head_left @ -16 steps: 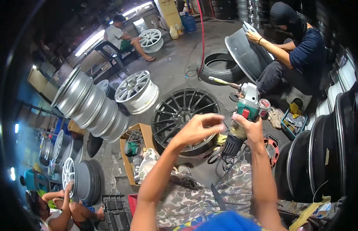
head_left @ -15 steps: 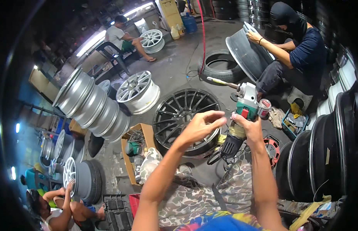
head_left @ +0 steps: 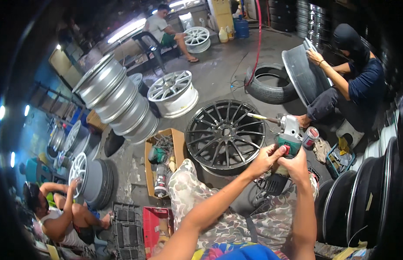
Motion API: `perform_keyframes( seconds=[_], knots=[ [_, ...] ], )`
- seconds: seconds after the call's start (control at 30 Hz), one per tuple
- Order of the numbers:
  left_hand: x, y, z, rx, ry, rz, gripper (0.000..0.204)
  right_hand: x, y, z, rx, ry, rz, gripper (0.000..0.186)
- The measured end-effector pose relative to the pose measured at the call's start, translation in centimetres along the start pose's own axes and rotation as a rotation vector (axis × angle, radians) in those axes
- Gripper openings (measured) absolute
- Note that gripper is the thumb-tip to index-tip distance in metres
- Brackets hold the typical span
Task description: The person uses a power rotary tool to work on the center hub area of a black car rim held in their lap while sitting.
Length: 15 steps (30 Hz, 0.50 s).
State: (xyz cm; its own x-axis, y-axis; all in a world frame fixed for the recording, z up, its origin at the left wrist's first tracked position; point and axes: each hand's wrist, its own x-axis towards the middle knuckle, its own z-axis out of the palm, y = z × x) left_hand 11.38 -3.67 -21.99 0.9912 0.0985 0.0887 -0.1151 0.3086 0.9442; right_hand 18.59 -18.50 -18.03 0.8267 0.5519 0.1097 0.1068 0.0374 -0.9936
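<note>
An angle grinder [head_left: 290, 130] with a silver head, green body and red switch is held over my lap, its head pointing away from me. My right hand [head_left: 297, 168] wraps its body from the right, thumb by the switch. From the left, my left hand [head_left: 266, 160] closes on the body, its fingers bunched near the switch and partly hidden. Just left of the grinder's head, a thin light-coloured stick-like piece [head_left: 260, 117] points left. A black multi-spoke wheel rim [head_left: 216, 145] lies flat on the floor beyond my left forearm.
A cardboard box [head_left: 179, 147] of tools stands left of my knee, near a red tray [head_left: 150, 225]. Silver rims [head_left: 119, 104] are stacked at left; black rims [head_left: 336, 203] line the right. A loose tyre [head_left: 270, 89] lies ahead. Three people handle rims nearby. A red hose [head_left: 259, 43] hangs down.
My left hand has moved right from the air onto the grinder and closed there. The view has shifted, so the surroundings appear displaced. My right hand stays on the grinder.
</note>
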Motion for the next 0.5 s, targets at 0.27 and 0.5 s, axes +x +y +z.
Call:
perform_keyframes(
  seconds=[0.27,0.5],
  knots=[
    [-0.6,-3.6,1.7,-0.154,0.176,0.055,0.063,-0.5,1.7,2.4,-0.324,0.151,-0.060,0.059],
    [1.1,-4.4,-0.4,-0.072,0.214,-0.034,0.070,0.7,3.6,2.3,-0.254,0.128,-0.039,0.063]
  ],
)
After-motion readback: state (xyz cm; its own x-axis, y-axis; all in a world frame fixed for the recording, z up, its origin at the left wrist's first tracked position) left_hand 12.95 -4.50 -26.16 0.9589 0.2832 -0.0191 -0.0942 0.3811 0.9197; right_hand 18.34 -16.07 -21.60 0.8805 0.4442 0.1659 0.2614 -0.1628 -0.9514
